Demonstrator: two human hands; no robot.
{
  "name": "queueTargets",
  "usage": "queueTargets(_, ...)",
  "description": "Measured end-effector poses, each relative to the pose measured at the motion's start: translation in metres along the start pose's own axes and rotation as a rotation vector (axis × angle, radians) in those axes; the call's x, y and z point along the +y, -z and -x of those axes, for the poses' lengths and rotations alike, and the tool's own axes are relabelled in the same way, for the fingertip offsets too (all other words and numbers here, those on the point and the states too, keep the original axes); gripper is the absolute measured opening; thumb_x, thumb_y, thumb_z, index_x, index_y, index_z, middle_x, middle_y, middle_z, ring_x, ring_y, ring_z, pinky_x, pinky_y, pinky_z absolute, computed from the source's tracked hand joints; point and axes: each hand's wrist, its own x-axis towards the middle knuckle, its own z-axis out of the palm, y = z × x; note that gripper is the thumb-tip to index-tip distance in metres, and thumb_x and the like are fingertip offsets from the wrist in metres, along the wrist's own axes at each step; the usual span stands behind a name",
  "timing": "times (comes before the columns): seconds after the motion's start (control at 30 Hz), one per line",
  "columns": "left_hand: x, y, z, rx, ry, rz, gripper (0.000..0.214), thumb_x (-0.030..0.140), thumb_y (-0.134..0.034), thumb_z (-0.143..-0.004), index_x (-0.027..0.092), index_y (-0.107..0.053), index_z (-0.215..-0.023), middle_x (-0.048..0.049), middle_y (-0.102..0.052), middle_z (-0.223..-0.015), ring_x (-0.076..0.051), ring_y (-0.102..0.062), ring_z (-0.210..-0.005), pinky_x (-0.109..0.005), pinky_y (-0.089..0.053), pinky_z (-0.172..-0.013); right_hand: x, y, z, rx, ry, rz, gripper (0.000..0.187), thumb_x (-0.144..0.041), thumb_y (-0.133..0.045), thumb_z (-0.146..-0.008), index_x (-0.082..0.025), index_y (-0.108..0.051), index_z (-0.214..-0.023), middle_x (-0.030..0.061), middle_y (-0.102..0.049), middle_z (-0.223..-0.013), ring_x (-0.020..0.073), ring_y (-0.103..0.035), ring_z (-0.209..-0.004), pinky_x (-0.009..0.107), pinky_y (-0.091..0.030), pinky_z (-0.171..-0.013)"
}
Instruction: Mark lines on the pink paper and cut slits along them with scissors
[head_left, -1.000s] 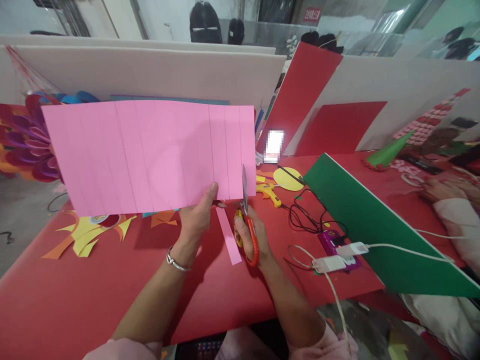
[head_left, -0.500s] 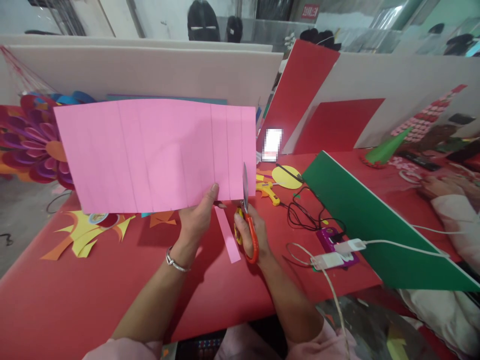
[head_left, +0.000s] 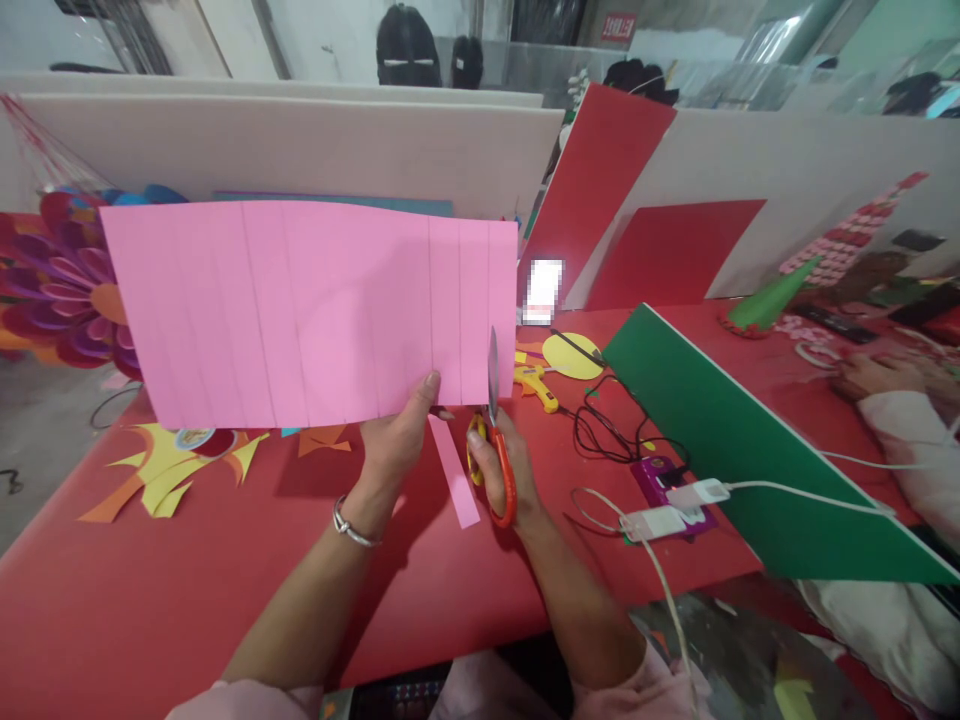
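Note:
A large pink paper sheet (head_left: 337, 310), marked with several upright lines, stands raised before me. My left hand (head_left: 397, 435) grips its lower edge, thumb in front and the other fingers hidden behind. In my right hand (head_left: 510, 465) are scissors (head_left: 501, 470) with orange-red and yellow handles. Their blades point up at the sheet's lower right, one blade in front of the paper along the rightmost line. A cut pink strip (head_left: 454, 472) lies on the red table (head_left: 300, 590) between my wrists.
Yellow and orange paper scraps (head_left: 161, 470) lie at left beside a tape roll (head_left: 196, 440). At right are a yellow glue gun (head_left: 536, 388), a power strip (head_left: 660, 480) with cables, and a leaning green board (head_left: 750, 450). A co-worker's hands (head_left: 877, 375) are at far right.
The pink sheet's right side has shifted slightly right and its left edge slightly left. My hands keep their holds almost in place, with the scissors still at the lower edge.

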Motion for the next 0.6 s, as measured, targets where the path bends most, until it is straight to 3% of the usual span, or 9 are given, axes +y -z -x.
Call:
queueTargets(0.27,-0.0012,-0.0011,0.0033,-0.038,-0.011,-0.015,0.033,0.045,-0.091,-0.070,0.016,-0.076,-0.074,-0.0059,-0.074,-0.071,-0.021,-0.072,-0.064,-0.039,-0.068,-0.068,0.0028,0.0015,-0.0004,0.011,0.010,-0.041,0.037,-0.061,-0.061,-0.098,-0.025,-0.057,-0.100,-0.0048,-0.051,-0.066,0.0132,-0.048,-0.055,0.027,-0.039,-0.052)
queueTargets(0.47,-0.0016,-0.0012,0.0057,0.021,-0.004,-0.058,0.031,0.045,-0.091,-0.071,0.018,-0.077,-0.078,-0.0063,-0.076,-0.077,-0.023,-0.075,-0.075,-0.042,-0.069,-0.083,0.0041,-0.0008,0.0004,0.030,-0.010,-0.059,0.039,-0.063,-0.060,-0.098,-0.025,-0.053,-0.095,-0.0053,-0.051,-0.065,0.0124,-0.046,-0.053,0.027,-0.038,-0.050)
queueTargets(0.6,-0.0023,-0.0016,0.0057,0.022,-0.016,-0.059,0.033,0.046,-0.092,-0.069,0.018,-0.076,-0.075,-0.0061,-0.075,-0.074,-0.023,-0.075,-0.071,-0.042,-0.069,-0.081,0.0056,-0.0014,0.0007,0.034,-0.020,-0.062,0.040,-0.065,-0.059,-0.098,-0.025,-0.052,-0.095,-0.0053,-0.050,-0.064,0.0125,-0.046,-0.052,0.027,-0.038,-0.048)
